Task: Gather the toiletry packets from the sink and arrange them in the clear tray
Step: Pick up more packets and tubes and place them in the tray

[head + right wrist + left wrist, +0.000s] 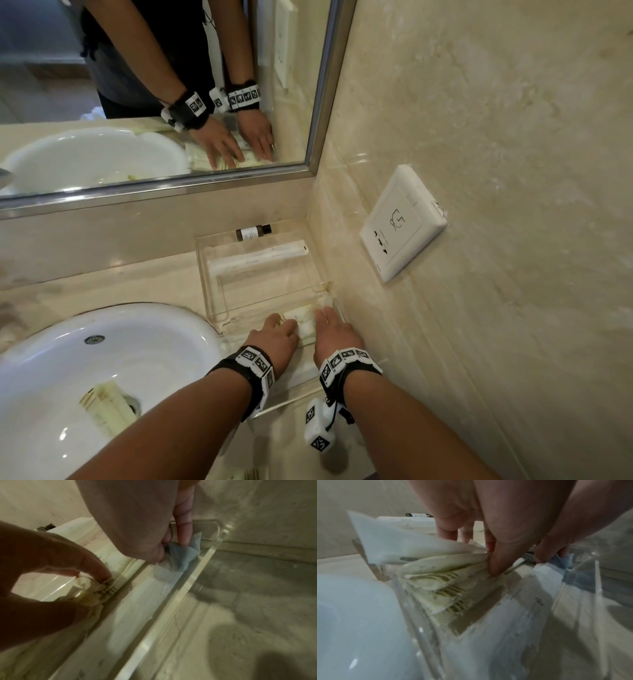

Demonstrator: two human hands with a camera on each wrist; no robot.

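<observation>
A clear tray [202,270] stands on the counter between the sink [164,329] and the right wall. Both hands are in its near compartment. My left hand [286,323] pinches a fanned stack of cream packets with striped ends [436,585] between thumb [496,565] and fingers. Beside it, my right hand [327,317] pinches a blue-and-white packet [181,553] that stands against the tray's right wall [193,582]. More cream packets [106,407] lie in the sink by the drain.
Long white packets [270,251] lie in the tray's far compartment, and a small dark bottle [252,232] lies behind it. A wall socket [404,222] sits on the marble wall to the right. A mirror [154,85] hangs above the counter.
</observation>
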